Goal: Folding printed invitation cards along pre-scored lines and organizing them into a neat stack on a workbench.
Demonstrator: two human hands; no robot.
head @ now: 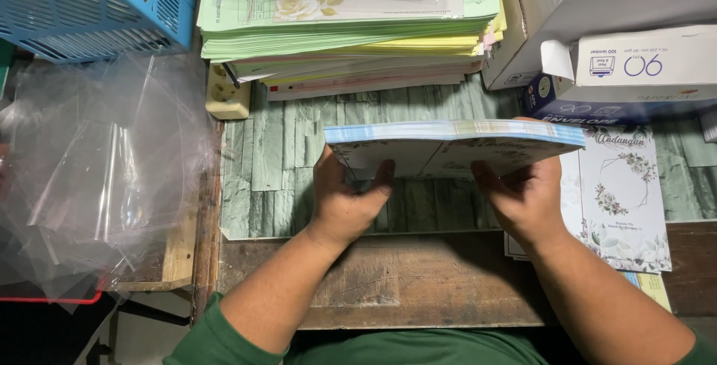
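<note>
A thick stack of printed cards (448,144) with pale blue edges and floral covers stands on edge above the table. My left hand (345,199) grips its left end, thumb pressed against the near face. The right end is held by my right hand (523,197), thumb on the near face too. Both forearms come from the bottom, in green sleeves. The lower edge of the stack is hidden behind my hands.
A tall pile of green, yellow and pink paper sheets (351,29) lies at the back. Cardboard boxes (635,66) stand at back right, a floral card (624,200) lies at right. Clear plastic sleeves (97,171) heap at left under a blue basket (89,6). A wall socket (226,96) sits beside the pile.
</note>
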